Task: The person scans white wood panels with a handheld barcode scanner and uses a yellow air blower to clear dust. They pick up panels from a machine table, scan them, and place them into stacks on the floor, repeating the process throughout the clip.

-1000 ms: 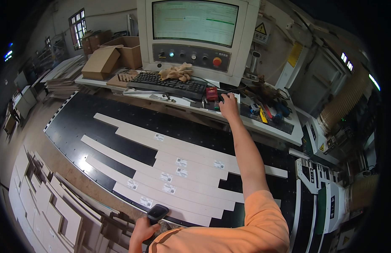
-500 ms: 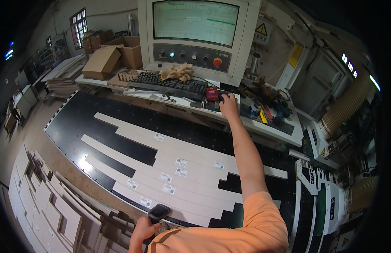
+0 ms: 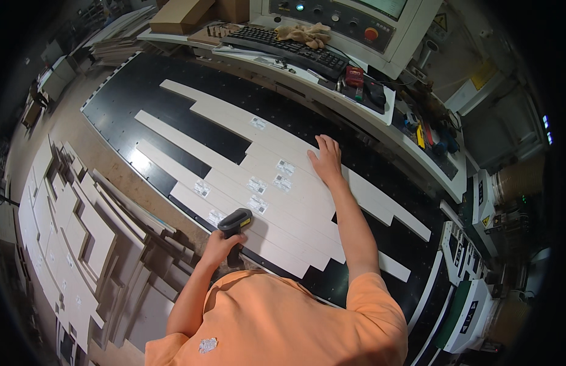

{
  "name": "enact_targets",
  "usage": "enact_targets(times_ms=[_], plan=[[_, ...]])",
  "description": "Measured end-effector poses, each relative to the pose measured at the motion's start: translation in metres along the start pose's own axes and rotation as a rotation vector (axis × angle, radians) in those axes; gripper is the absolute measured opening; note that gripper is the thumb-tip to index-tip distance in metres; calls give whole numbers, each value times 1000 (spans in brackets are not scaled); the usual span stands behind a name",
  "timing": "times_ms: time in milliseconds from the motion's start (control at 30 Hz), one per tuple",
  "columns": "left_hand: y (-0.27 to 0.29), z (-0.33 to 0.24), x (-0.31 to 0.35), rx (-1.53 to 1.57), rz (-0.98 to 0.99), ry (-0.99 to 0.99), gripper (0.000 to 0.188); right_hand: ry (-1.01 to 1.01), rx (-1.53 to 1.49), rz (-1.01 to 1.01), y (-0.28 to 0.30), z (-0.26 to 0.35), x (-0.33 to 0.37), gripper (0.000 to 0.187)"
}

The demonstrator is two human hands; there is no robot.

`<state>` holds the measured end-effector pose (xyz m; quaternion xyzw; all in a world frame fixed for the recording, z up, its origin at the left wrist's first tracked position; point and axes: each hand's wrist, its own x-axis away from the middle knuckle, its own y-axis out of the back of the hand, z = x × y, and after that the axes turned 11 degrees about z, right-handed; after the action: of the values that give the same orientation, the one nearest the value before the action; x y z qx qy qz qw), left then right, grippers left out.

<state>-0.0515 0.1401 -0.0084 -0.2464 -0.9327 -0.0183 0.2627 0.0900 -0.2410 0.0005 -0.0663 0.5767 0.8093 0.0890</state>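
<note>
Remote view: I see a black machine table (image 3: 127,91), pale cut panels (image 3: 295,226) lying flat across it. Dark keyboard (image 3: 289,50) beyond. I note the hands well apart: right hand (image 3: 327,160) empty, fingers extended at the panels' far edge, contact I cannot tell; left hand (image 3: 220,247) gripping a dark handheld scanner (image 3: 235,222) above the near panels, beside small white labels (image 3: 257,204).

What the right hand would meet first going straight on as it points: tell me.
Past the bare strip of black bed, the right hand would probably meet the white desk first; height is unclear, so it might pass above toward the keyboard.
</note>
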Motion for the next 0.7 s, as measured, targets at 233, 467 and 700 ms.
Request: enact_targets(times_ms=[233,467,700], plan=[[-7,0,-6,-73,-88,7,28,-90,-58,153,-21,-16,13,56],[-16,8,-20,-55,-144,-70,31,-85,-21,120,-29,-29,7,53],[-18,11,-23,-126,-276,-155,43,-67,16,148,-34,-46,6,52]])
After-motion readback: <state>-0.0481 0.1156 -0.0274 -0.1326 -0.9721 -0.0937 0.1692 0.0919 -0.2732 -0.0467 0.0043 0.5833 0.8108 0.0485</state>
